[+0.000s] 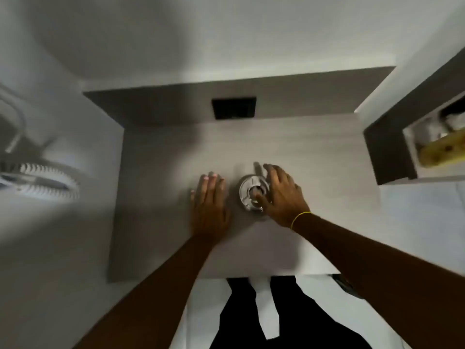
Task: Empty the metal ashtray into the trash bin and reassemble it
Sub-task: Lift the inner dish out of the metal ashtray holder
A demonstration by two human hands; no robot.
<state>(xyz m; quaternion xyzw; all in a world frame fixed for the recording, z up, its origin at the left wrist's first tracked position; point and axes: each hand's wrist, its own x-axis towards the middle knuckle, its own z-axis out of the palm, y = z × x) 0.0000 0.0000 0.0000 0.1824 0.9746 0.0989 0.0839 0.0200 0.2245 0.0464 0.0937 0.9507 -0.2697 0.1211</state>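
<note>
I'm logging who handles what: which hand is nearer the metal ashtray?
Right. The right hand lies over the metal ashtray, fingers on its right side. The left hand rests flat on the table beside it, apart.

The metal ashtray (251, 192) is a round, shiny silver piece sitting upright on the grey wood-grain table (314, 152), a little right of its middle. Its flat lid shows a wide rim around a darker central opening. The view is blurred, so whether the lid sits fully seated on the base cannot be told.
</note>
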